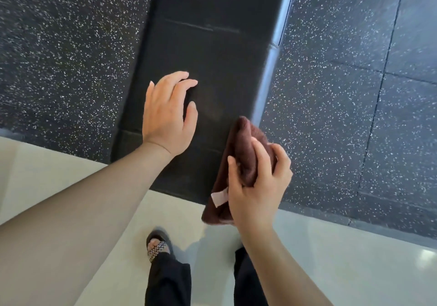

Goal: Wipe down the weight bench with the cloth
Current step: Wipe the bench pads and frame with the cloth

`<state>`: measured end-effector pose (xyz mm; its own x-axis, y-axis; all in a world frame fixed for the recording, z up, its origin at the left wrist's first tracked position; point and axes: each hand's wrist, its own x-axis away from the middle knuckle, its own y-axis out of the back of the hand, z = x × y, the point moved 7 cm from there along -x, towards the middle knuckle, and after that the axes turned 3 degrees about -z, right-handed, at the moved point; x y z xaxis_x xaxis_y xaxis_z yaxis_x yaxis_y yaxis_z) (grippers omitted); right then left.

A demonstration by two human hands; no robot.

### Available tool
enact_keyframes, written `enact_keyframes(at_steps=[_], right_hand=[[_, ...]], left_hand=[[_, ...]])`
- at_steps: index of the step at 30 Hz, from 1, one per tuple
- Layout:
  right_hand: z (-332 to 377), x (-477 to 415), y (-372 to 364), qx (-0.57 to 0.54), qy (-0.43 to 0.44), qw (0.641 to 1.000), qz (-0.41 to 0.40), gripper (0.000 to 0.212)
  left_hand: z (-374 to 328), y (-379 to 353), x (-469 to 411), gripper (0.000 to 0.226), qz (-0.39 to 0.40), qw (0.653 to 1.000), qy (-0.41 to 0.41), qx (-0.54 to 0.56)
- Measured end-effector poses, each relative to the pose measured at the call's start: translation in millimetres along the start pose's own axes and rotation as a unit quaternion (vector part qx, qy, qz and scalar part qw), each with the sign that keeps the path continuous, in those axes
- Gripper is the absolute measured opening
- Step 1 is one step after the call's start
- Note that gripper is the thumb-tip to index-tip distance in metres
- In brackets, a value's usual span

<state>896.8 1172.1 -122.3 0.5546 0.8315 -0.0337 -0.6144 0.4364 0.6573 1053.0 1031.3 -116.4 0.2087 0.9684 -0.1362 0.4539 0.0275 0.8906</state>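
Note:
The black padded weight bench (pixel 212 52) runs away from me up the middle of the head view, with a faint streak across its pad farther up. My left hand (pixel 166 114) hovers over the bench's near left part, fingers spread and holding nothing. My right hand (pixel 256 185) grips a folded brown cloth (pixel 243 149) with a pale tag at the bench's near right corner. The cloth's tip points up along the right edge, and its lower end hangs past the bench's front edge.
A silver metal bar (pixel 274 52) lies along the bench's right side. Dark speckled rubber flooring (pixel 343 107) spreads on both sides. Pale glossy floor (pixel 331 258) is under me, where my sandalled foot (pixel 157 246) and dark trouser legs show.

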Motion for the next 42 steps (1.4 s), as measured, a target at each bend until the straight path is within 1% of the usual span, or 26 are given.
enact_keyframes(at_steps=[3, 5, 9, 12, 17, 23, 26, 30, 35, 40, 42], right_hand=[[0, 41, 4, 0.014, -0.006, 1.0, -0.004, 0.042], [1, 50, 4, 0.018, -0.013, 0.999, -0.026, 0.041], [5, 17, 0, 0.025, -0.038, 0.993, -0.106, 0.035], [9, -7, -5, 0.038, -0.04, 0.991, -0.124, 0.035], [13, 18, -2, 0.07, -0.002, 0.994, -0.083, 0.035], [20, 68, 0, 0.096, 0.058, 0.993, -0.025, 0.031], [26, 66, -1, 0.1, 0.072, 0.992, -0.015, 0.03], [42, 53, -14, 0.108, 0.126, 0.986, -0.013, 0.029], [63, 58, -41, 0.118, 0.199, 0.973, 0.004, 0.031], [96, 71, -79, 0.156, 0.264, 0.952, 0.008, 0.031], [113, 73, -99, 0.168, 0.267, 0.949, 0.005, 0.03]], left_hand=[[0, -1, 0, 0.037, 0.001, 1.0, -0.01, 0.003], [-1, -2, 2, 0.038, 0.003, 1.0, -0.021, 0.0], [1, -3, 8, 0.04, 0.015, 0.999, -0.042, -0.002], [3, -4, 10, 0.041, 0.018, 0.998, -0.054, -0.014], [1, -3, 10, 0.041, 0.025, 0.999, -0.047, -0.013], [5, 8, 45, 0.041, 0.09, 0.994, -0.057, -0.006], [16, 26, 72, 0.039, 0.108, 0.993, -0.039, -0.015], [42, 51, 95, 0.039, 0.093, 0.995, 0.013, -0.032], [78, 76, 106, 0.04, 0.045, 0.997, 0.069, -0.009], [114, 79, 101, 0.04, 0.062, 0.996, 0.054, 0.027], [133, 85, 92, 0.04, 0.069, 0.995, 0.048, 0.043]])
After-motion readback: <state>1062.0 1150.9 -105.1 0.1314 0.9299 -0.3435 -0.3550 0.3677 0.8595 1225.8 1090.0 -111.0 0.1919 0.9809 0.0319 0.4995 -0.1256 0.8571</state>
